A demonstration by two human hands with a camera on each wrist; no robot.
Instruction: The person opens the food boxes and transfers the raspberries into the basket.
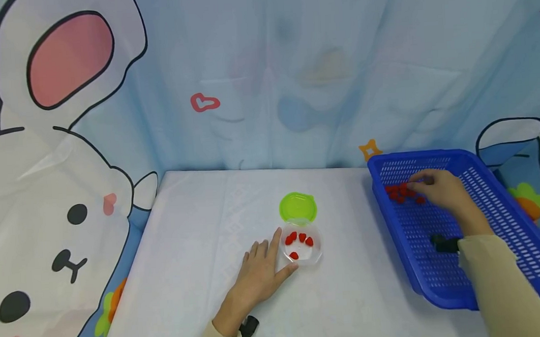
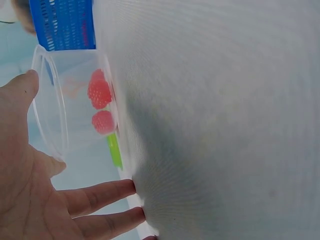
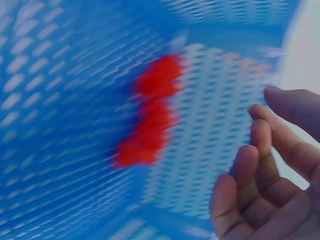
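The clear cup [image 1: 308, 257] stands upright, mouth up, just right of your spread left hand [image 1: 259, 277], thumb and forefinger at its rim. Your right hand [image 1: 445, 195], loosely curled, fingertips narrowly apart, is at the red berries [image 1: 403, 192] in the blue basket [image 1: 408, 263], its long axis running away from you. White worktop [image 1: 349, 286] stretches between your hands; behind hangs a blue curtain [image 1: 268, 138].

Site type: fabric-draped work area; whether in a home, studio or workshop cannot be determined. Indicators: 1 light-blue cloth backdrop [image 1: 245, 37] printed with a cartoon rabbit [image 1: 33, 201], a red heart outline [image 1: 206, 108] and an orange star [image 1: 371, 156]; 1 table [image 1: 208, 207], covered in white cloth [image 1: 358, 286], standing in front of the backdrop.
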